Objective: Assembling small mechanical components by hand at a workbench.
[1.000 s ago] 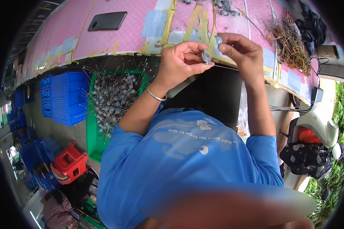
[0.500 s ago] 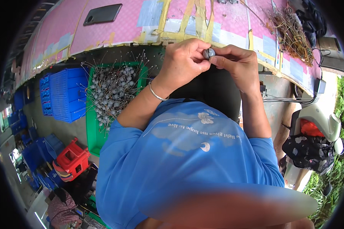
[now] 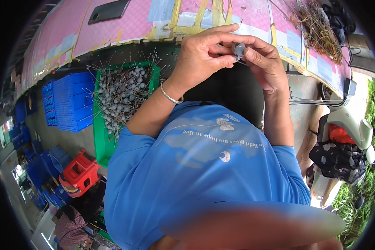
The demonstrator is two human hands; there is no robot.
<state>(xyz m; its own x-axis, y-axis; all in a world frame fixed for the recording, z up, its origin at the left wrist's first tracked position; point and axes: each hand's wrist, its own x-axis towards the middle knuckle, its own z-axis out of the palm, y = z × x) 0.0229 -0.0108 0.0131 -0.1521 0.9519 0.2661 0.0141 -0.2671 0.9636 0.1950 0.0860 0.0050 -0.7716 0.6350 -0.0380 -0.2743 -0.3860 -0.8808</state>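
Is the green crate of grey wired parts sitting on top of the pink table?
No. The green crate sits below the pink table, beside a blue crate.

A dark phone (image 3: 109, 10) is lying flat on the pink surface (image 3: 112, 33) at the upper left, its rectangular screen black and showing nothing. Pale blue rectangular patches (image 3: 161, 9) that look like stuck-on labels or tape are sitting on the same surface, edged by yellow tape strips (image 3: 175, 16); another pale patch (image 3: 293, 41) is lying farther right, near the surface's edge. White lettering with a small crescent shape (image 3: 225, 156) is running across the person's blue shirt (image 3: 204, 175). No packages or signs are showing clearly elsewhere.
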